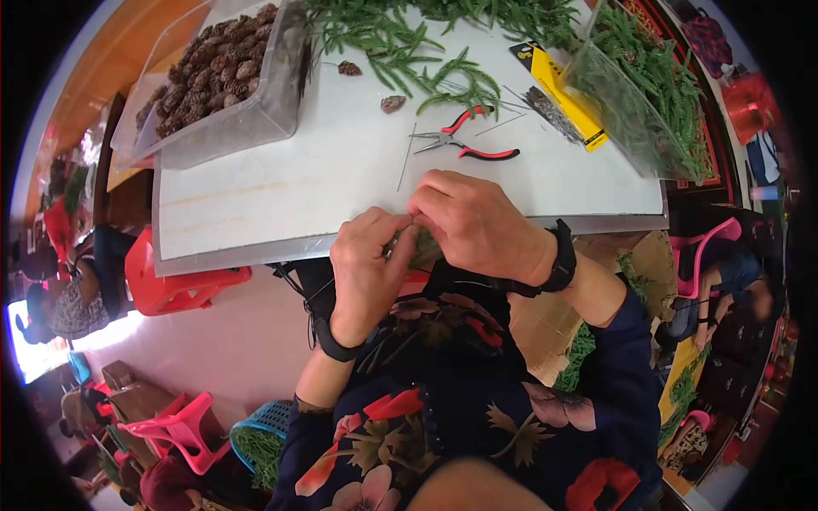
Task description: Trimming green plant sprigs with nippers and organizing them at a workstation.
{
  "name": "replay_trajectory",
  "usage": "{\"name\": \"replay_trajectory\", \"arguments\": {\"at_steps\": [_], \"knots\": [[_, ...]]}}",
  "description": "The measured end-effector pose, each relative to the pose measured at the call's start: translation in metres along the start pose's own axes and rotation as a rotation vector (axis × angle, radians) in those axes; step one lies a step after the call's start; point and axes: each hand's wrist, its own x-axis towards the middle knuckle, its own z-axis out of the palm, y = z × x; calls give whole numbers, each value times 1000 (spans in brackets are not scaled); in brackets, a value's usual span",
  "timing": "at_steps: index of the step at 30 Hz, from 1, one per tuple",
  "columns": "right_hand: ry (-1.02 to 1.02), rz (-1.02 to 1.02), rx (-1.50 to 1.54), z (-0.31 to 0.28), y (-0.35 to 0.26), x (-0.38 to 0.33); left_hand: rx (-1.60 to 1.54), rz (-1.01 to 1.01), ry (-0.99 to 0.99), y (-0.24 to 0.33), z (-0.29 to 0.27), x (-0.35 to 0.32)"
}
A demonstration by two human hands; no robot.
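Head view, looking down: your left hand [365,271] and your right hand [471,223] meet at the near edge of the white work board [281,187], fingertips pressed together around a small green sprig [419,249] that shows between and just below them. Both hands are closed in a pinch on this sprig; most of it is hidden behind the fingers, so its shape cannot be told. A thin wire [406,158] runs up from your right fingers across the board; whether the fingers actually hold its lower end cannot be told. Just beyond the hands lie red-handled pliers [464,140], jaws pointing left, untouched. Further back, two loose pine cones [393,104] rest on the board beside a spread of green branches [409,38]. At the far left stands a clear plastic bin [256,111] filled with pine cones; at the far right a second clear bin [630,128] holds more greenery, with a yellow packet [567,98] lying next to it. Each wrist carries a black band. Red and pink plastic stools [175,285] stand on the floor below the board.
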Motion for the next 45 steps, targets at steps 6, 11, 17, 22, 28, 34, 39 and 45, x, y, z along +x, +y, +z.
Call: {"name": "replay_trajectory", "arguments": {"at_steps": [6,11,17,22,28,34,39,45], "knots": [[253,119,-13,-10,37,-3,-152,-98,179,-3,0,5],[-37,198,-435,-24,85,-20,-213,-107,251,-5,-6,9],[-142,160,-484,-14,93,-10,-374,-207,255,-7,-11,8],[138,389,-70,-30,79,-8,-723,-385,192,-12,-15,7],[353,576,652,-40,51,-12,-902,-418,63,-12,-17,8],[195,876,982,-27,13,-21,-1149,-367,-260,-11,-19,6],[325,453,782,-2,18,-25,-1128,-278,-330,-18,-8,10],[334,228,711,-3,8,-26,-1083,-323,-220,-12,-5,13]]}}
